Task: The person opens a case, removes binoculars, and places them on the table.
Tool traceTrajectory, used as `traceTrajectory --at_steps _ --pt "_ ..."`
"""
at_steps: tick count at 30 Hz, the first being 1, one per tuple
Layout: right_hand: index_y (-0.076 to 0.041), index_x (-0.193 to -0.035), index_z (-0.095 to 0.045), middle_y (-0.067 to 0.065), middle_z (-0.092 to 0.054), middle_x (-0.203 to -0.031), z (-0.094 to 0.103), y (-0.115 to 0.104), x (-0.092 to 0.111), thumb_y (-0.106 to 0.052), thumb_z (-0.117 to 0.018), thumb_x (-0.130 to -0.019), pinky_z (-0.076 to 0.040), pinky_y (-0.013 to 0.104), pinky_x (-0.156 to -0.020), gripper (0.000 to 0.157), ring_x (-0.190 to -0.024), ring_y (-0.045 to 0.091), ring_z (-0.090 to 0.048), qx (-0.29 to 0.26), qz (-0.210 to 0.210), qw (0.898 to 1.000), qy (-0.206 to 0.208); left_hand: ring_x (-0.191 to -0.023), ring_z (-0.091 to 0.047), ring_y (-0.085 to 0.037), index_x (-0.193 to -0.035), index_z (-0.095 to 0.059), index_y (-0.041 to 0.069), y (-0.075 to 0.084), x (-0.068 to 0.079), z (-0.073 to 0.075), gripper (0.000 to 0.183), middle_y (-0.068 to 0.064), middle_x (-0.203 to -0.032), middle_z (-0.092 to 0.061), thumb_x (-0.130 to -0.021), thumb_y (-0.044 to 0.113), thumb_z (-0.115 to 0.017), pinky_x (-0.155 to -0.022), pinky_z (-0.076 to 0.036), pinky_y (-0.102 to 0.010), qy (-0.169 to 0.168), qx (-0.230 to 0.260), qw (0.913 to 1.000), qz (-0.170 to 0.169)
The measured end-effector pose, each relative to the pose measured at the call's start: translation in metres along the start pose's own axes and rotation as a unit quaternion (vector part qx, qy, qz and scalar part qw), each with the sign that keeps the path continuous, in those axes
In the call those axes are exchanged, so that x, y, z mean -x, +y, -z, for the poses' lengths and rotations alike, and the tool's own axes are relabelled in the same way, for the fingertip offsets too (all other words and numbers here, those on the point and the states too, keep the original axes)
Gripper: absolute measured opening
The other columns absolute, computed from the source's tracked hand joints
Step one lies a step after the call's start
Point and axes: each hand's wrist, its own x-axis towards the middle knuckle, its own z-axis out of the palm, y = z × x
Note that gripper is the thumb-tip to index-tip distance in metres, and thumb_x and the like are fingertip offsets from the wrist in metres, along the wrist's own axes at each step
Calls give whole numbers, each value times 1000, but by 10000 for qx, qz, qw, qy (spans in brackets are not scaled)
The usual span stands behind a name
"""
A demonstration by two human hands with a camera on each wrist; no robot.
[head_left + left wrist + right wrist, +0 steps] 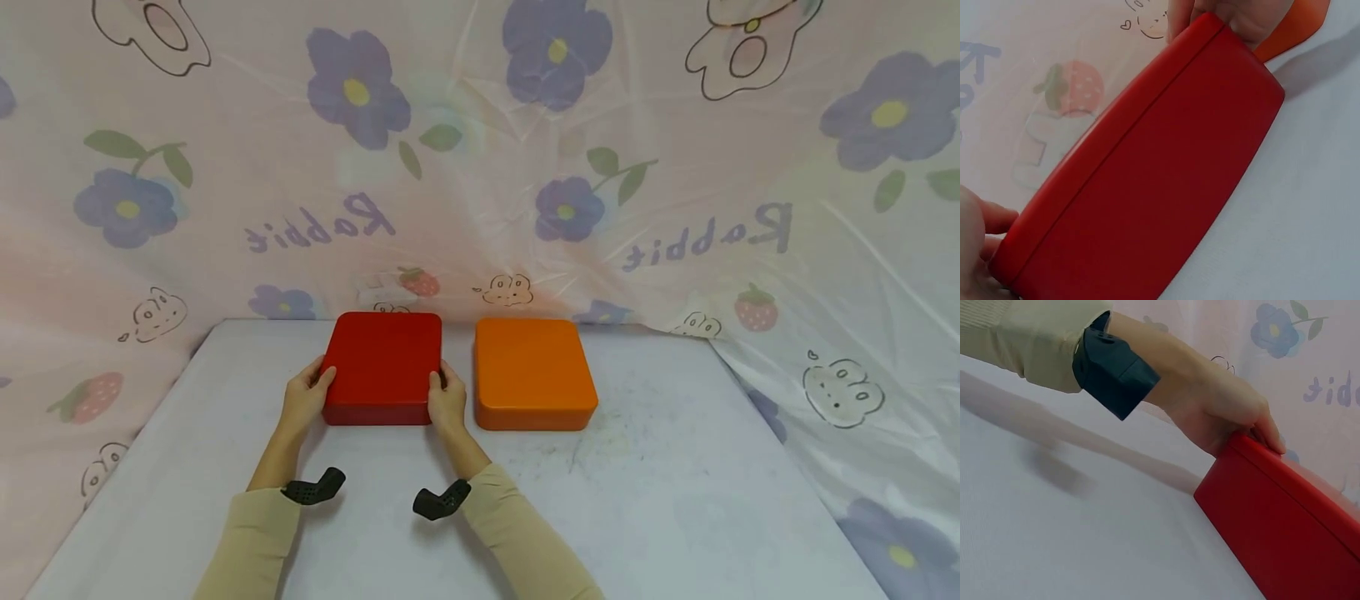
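Note:
A red square box with rounded corners is held between both hands near the back of the white table. A seam runs along its side in the left wrist view, near the upper edge. My left hand grips its left side, thumb on the near left edge. On the opposite side, my right hand holds the box with its thumb on the right edge. Fingers beneath or behind the box are partly hidden. Whether its base touches the table, I cannot tell. An orange square box stands just right of my right hand.
The white table ends at the back against a hanging cloth printed with flowers, rabbits and strawberries. Black wrist cameras stick out inward from both wrists, above the table.

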Motion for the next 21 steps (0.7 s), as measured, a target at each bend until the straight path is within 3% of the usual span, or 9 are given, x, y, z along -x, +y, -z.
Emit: traceTrajectory --at_steps 9,21 --pt "11 -139 -42 24 -45 -146 -1 -2 1 -6 -46 -99 -37 46 -114 43 -138 35 -44 53 -9 10000 33 -150 -19 -36 -151 -17 -2 5 1 0 57 -24 -159 -20 -103 17 -39 -125 -18 -47 -32 -232 9997 -5" --pt "10 -138 -44 24 -44 -146 2 -5 2 -7 -47 -99 -38 45 -113 43 -137 36 -44 238 45 9997 4 -150 -18 -35 -152 -19 -1 13 3 4 58 -23 -159 -21 -103 20 -41 -125 -17 -47 -12 -364 9993 -113"
